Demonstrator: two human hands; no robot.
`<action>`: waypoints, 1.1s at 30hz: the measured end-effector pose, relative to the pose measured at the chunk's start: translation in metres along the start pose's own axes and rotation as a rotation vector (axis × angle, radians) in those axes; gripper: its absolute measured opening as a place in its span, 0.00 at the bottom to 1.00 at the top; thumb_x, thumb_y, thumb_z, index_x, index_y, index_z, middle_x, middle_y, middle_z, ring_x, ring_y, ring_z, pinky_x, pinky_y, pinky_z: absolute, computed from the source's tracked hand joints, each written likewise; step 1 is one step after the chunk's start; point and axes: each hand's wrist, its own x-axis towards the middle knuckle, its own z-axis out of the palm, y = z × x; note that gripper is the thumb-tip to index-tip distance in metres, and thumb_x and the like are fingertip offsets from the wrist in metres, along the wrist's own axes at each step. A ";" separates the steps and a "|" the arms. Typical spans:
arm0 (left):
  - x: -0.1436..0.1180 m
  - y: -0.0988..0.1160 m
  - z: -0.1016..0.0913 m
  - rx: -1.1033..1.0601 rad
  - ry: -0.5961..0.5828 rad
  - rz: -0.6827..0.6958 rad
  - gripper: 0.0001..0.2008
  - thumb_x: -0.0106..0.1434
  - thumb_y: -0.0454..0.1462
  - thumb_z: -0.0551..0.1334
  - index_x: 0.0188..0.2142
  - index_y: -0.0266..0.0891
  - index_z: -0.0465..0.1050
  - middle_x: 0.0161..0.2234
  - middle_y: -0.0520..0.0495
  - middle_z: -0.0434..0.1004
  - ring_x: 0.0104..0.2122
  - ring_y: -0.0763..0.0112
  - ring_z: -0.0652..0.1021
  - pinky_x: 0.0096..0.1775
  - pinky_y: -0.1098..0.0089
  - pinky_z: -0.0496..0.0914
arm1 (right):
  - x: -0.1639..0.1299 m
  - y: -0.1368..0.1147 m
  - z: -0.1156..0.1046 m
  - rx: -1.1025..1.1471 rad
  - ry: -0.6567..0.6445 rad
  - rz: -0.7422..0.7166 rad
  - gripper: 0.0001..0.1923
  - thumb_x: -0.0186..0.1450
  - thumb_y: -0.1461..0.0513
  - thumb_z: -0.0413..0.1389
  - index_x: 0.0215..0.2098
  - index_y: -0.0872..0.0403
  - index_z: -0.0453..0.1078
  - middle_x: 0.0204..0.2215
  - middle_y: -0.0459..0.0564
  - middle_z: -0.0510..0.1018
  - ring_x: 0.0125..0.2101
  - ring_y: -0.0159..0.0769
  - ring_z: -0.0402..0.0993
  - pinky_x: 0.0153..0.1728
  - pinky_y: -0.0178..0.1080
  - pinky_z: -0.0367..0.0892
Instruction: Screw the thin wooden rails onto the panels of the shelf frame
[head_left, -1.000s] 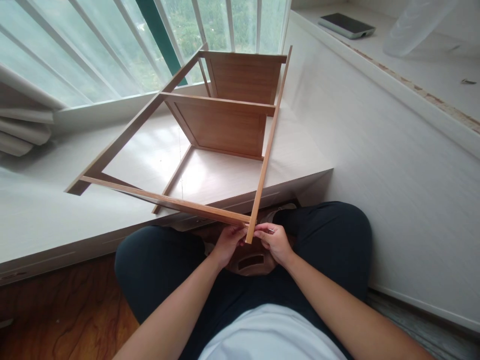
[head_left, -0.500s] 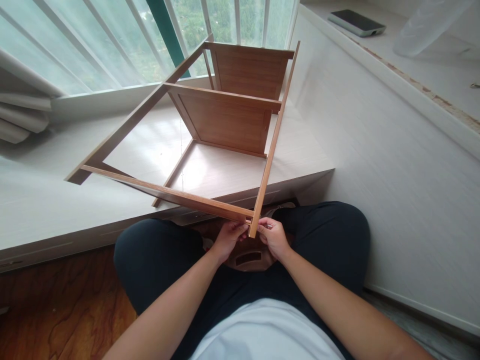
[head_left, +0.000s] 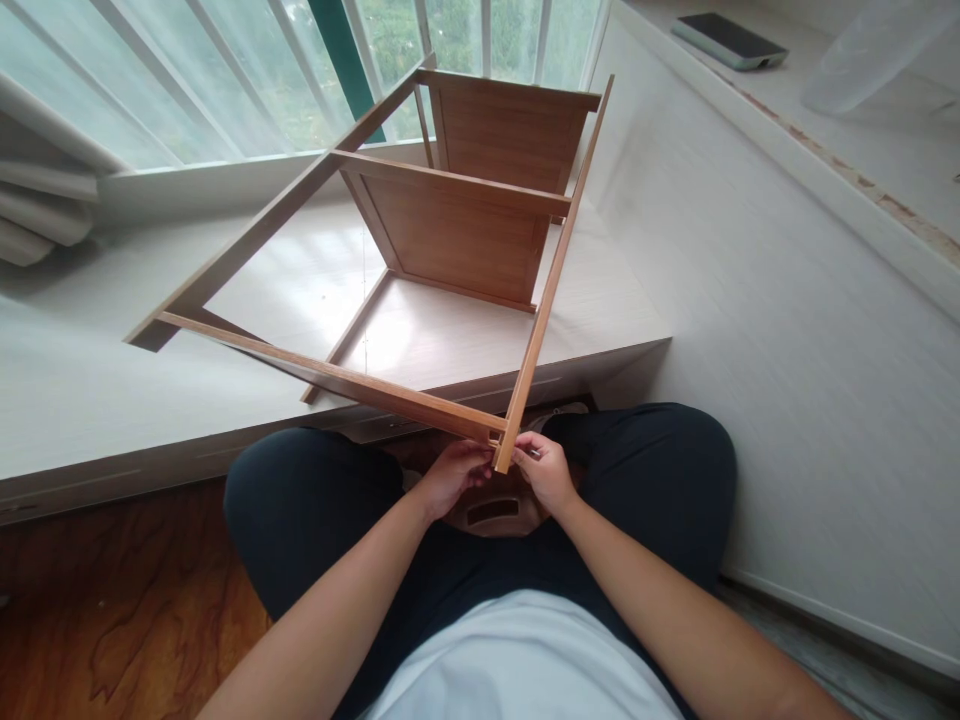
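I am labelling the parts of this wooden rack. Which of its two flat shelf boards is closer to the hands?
The lower shelf board, the wider-looking one in the frame's middle. The other board sits farther off, by the window. Both hands, left hand and right hand, meet at the frame's near corner.

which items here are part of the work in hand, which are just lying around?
In hand:
wooden shelf frame, near corner pinched
left hand on that corner
right hand on that corner

Lying about:
phone on the upper ledge
clear plastic item beside it
white platform under the frame
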 end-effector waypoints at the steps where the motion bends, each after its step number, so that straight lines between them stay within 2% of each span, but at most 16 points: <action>1: 0.000 0.000 0.000 -0.005 0.011 -0.002 0.16 0.47 0.41 0.75 0.33 0.35 0.79 0.29 0.47 0.78 0.26 0.74 0.74 0.29 0.73 0.64 | 0.000 0.001 -0.001 -0.009 -0.003 -0.006 0.18 0.55 0.49 0.71 0.31 0.54 0.78 0.23 0.47 0.78 0.25 0.36 0.75 0.29 0.37 0.71; 4: 0.001 -0.002 0.001 -0.010 0.051 0.007 0.14 0.48 0.40 0.73 0.32 0.36 0.79 0.29 0.47 0.78 0.25 0.74 0.75 0.28 0.74 0.64 | -0.001 0.002 -0.003 -0.031 -0.011 -0.005 0.18 0.55 0.49 0.71 0.32 0.54 0.78 0.24 0.48 0.79 0.25 0.36 0.75 0.27 0.37 0.70; 8: 0.002 -0.012 0.008 -0.020 0.061 -0.013 0.14 0.49 0.42 0.72 0.33 0.37 0.78 0.29 0.49 0.77 0.24 0.76 0.73 0.26 0.75 0.62 | -0.003 0.002 -0.004 -0.030 -0.029 0.024 0.20 0.54 0.48 0.71 0.33 0.54 0.77 0.23 0.47 0.78 0.22 0.34 0.71 0.20 0.33 0.63; 11: 0.002 -0.027 0.020 -0.039 0.045 -0.051 0.14 0.50 0.43 0.71 0.32 0.37 0.77 0.29 0.50 0.76 0.23 0.78 0.71 0.25 0.76 0.60 | -0.004 -0.001 -0.004 -0.024 -0.020 0.037 0.21 0.55 0.47 0.70 0.34 0.54 0.76 0.22 0.46 0.76 0.18 0.29 0.66 0.17 0.32 0.57; 15: 0.003 -0.048 0.042 -0.076 0.090 -0.041 0.15 0.52 0.44 0.69 0.35 0.39 0.73 0.27 0.53 0.73 0.21 0.78 0.69 0.23 0.76 0.58 | -0.005 -0.005 -0.007 0.009 0.039 0.064 0.22 0.61 0.44 0.63 0.34 0.54 0.74 0.18 0.41 0.71 0.13 0.24 0.55 0.14 0.31 0.49; 20: 0.002 -0.061 0.064 -0.018 0.054 -0.025 0.13 0.54 0.43 0.67 0.34 0.40 0.69 0.27 0.54 0.72 0.20 0.78 0.69 0.23 0.76 0.58 | -0.010 -0.011 -0.014 0.118 0.112 0.096 0.19 0.63 0.46 0.61 0.36 0.53 0.73 0.20 0.40 0.68 0.14 0.22 0.48 0.14 0.30 0.44; 25: 0.001 -0.058 0.069 0.003 0.033 0.021 0.16 0.53 0.45 0.69 0.34 0.39 0.69 0.25 0.54 0.72 0.20 0.78 0.69 0.23 0.76 0.58 | -0.020 -0.011 -0.018 0.081 0.076 0.090 0.19 0.66 0.47 0.60 0.43 0.53 0.76 0.23 0.42 0.71 0.18 0.26 0.56 0.16 0.31 0.55; 28: 0.002 -0.056 0.070 0.029 0.033 0.051 0.17 0.53 0.46 0.70 0.33 0.39 0.69 0.24 0.55 0.71 0.20 0.78 0.68 0.24 0.75 0.58 | -0.021 -0.006 -0.020 0.036 0.095 0.077 0.22 0.67 0.46 0.58 0.49 0.53 0.77 0.27 0.46 0.78 0.21 0.31 0.65 0.19 0.33 0.62; 31: 0.003 -0.056 0.071 0.059 0.013 0.071 0.16 0.52 0.46 0.71 0.31 0.39 0.70 0.23 0.54 0.70 0.20 0.78 0.68 0.24 0.74 0.58 | -0.018 -0.003 -0.020 -0.004 0.131 0.038 0.22 0.67 0.46 0.58 0.48 0.52 0.78 0.36 0.53 0.83 0.32 0.38 0.77 0.30 0.37 0.72; 33: 0.003 -0.056 0.071 0.069 -0.006 0.071 0.16 0.53 0.47 0.70 0.31 0.38 0.71 0.24 0.53 0.72 0.20 0.77 0.68 0.24 0.74 0.59 | -0.017 -0.003 -0.021 -0.023 0.137 0.023 0.21 0.67 0.46 0.58 0.46 0.52 0.80 0.39 0.54 0.84 0.39 0.42 0.80 0.39 0.41 0.74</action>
